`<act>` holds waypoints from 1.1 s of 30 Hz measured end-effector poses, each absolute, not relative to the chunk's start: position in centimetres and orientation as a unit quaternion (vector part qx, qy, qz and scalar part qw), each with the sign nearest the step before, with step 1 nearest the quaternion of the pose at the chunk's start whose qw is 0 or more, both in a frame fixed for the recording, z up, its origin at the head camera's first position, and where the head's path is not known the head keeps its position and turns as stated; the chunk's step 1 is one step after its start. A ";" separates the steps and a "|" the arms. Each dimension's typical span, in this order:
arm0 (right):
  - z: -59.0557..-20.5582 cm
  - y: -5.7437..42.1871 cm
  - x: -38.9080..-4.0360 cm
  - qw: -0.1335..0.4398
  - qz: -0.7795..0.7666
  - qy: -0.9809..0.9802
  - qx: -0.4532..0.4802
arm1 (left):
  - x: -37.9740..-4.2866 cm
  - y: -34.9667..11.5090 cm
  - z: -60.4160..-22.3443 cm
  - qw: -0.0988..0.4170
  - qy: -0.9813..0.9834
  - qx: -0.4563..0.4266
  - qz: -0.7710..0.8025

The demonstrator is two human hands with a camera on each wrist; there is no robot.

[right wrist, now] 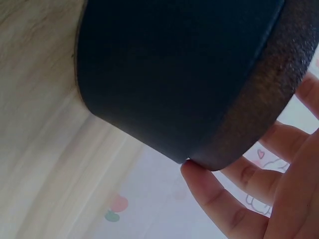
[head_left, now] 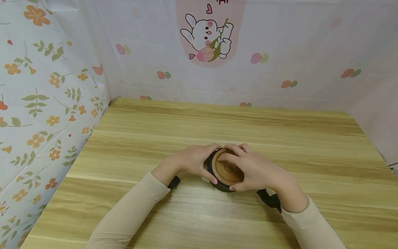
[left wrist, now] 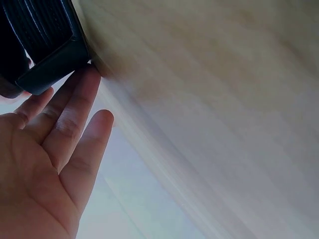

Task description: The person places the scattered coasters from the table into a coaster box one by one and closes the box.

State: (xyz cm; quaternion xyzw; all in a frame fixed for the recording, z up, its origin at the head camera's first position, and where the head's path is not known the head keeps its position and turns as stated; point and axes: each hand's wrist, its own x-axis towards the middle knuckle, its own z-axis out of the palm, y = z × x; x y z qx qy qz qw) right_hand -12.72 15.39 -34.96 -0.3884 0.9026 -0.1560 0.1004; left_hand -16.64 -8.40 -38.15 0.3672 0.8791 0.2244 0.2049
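A round black holder (head_left: 223, 187) stands on the table with a brown round disc (head_left: 228, 173) on its top. In the left wrist view, thin black stacked layers (left wrist: 42, 25) show through a gap in the holder's wall. My left hand (head_left: 197, 160) holds the holder from the left, thumb at its front side and fingers reaching round the back near its base. My right hand (head_left: 253, 169) arches over the disc and grips its rim between thumb and fingers. In the right wrist view, fingertips (right wrist: 199, 177) touch the disc's edge where it meets the dark wall.
The wood-grain table (head_left: 155, 124) ends at a white printed cloth (head_left: 143, 45) with a rabbit picture behind it. A flowered cloth (head_left: 40, 103) hangs along the left side. Dark straps (head_left: 268, 199) sit at both wrists.
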 end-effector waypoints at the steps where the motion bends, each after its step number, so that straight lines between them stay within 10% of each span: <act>1: -35.0 15.3 -12.7 0.099 -0.156 0.902 -0.390 | -16.6 -8.4 -38.2 0.203 0.879 0.368 0.223; 33: -35.7 17.9 -12.9 0.096 -0.191 0.907 -0.363 | -16.0 -9.7 -38.1 0.197 0.872 0.386 0.226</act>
